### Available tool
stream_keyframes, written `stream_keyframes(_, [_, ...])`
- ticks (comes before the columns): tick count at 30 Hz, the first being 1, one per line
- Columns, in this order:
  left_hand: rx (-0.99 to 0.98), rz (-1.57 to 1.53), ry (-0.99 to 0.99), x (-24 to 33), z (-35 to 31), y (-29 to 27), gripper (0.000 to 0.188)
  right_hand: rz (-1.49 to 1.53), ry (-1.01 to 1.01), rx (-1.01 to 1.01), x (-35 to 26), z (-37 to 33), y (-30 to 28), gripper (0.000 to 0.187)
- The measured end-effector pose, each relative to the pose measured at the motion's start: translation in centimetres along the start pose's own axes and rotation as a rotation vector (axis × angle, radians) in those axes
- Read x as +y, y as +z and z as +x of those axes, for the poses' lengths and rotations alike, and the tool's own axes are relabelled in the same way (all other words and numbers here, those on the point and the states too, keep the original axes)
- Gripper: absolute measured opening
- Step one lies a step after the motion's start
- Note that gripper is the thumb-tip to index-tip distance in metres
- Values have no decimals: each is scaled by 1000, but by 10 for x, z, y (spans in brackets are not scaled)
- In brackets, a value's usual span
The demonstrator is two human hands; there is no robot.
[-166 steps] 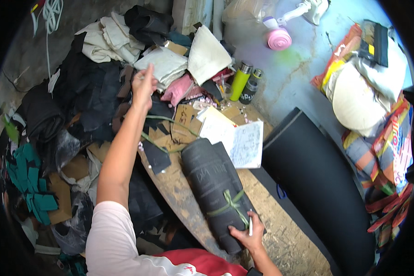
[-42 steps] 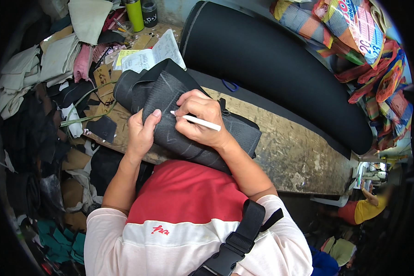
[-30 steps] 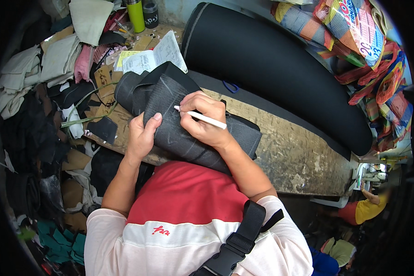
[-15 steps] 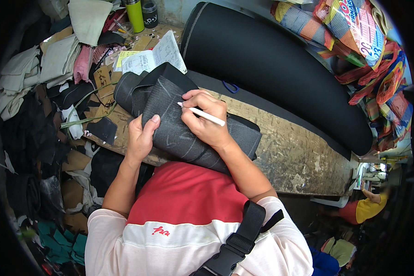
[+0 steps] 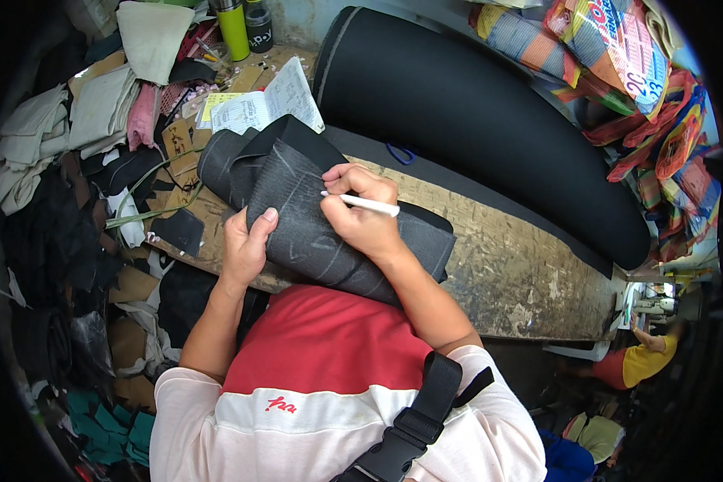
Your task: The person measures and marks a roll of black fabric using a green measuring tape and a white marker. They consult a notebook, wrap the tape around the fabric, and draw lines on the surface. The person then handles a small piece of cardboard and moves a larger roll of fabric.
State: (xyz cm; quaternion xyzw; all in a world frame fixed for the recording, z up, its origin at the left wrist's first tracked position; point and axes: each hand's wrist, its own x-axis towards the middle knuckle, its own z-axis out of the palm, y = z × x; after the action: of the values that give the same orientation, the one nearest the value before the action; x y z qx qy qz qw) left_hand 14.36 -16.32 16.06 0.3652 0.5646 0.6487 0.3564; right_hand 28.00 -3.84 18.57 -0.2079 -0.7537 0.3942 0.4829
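A folded bundle of dark grey fabric (image 5: 313, 245) lies across the near edge of the worktable, with pale marks on its upper face. My left hand (image 5: 247, 245) grips its left side, thumb on top and the other fingers underneath, partly hidden. My right hand (image 5: 365, 210) is closed around a white marking pen (image 5: 371, 206). The pen's tip meets the fabric or hovers just over it; which one I cannot tell. Behind the bundle stands an open notebook (image 5: 277, 100) with handwriting.
A big roll of black material (image 5: 466, 120) fills the back of the worn wooden table (image 5: 530, 281). Scissors with blue handles (image 5: 400, 153) lie beside it. Fabric scraps (image 5: 48, 217) crowd the left. Colourful bags (image 5: 618, 72) hang right, and another person (image 5: 647, 361) sits beyond.
The pen has shifted slightly right and down across the fabric and now lies flatter in my right hand. My left hand keeps its hold.
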Motion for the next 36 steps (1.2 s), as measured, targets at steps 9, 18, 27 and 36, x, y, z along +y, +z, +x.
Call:
stream_keyframes(9, [514, -208, 124, 39, -2, -63, 32, 202, 137, 470, -23, 22, -94, 6])
stream_keyframes(18, [1126, -403, 416, 67, -11, -168, 43, 262, 581, -10, 21, -63, -62, 5])
stream_keyframes(27, [1197, -575, 249, 42, -5, -153, 44, 47, 67, -242, 51, -59, 10, 8])
stream_keyframes(36, [1188, -518, 194, 15, 17, -124, 44, 94, 257, -408, 77, 8, 53, 11])
